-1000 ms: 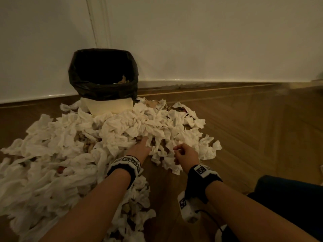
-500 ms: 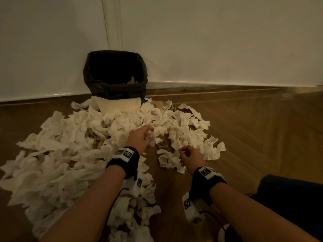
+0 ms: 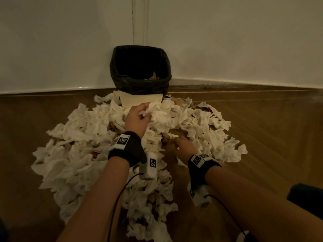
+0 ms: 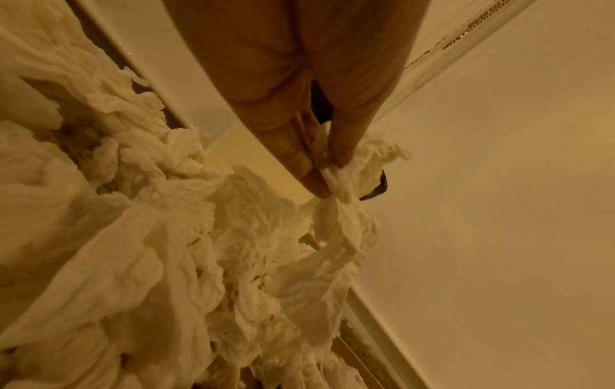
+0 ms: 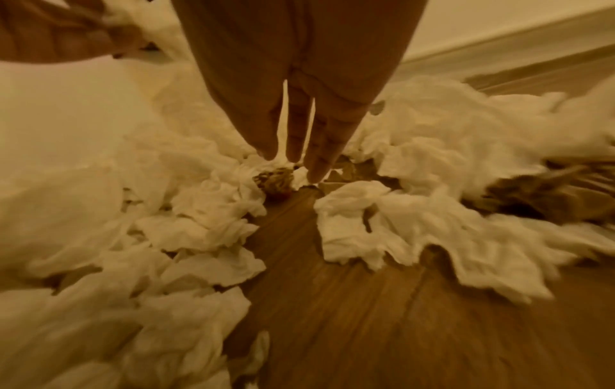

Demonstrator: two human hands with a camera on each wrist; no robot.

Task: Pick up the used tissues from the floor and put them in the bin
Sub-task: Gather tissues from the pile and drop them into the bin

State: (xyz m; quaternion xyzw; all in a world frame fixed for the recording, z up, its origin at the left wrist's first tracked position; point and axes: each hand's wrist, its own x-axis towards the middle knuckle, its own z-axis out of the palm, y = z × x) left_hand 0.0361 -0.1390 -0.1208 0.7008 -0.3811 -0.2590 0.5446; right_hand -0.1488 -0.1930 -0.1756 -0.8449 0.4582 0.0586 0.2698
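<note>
Since the earlier frame, our left hand (image 3: 137, 117) has lifted from mid-pile to just below the bin (image 3: 139, 70), carrying a crumpled tissue (image 4: 336, 179) pinched between thumb and fingertips, a light hold that suits soft paper. Our right hand (image 3: 183, 148) has dropped lower; its fingers (image 5: 319, 155) reach straight into the tissue pile (image 3: 83, 140), holding nothing, probably for the next piece. The pile spreads across the wooden floor (image 3: 271, 137) in front of the bin, which stands against the wall (image 3: 227, 35).
</note>
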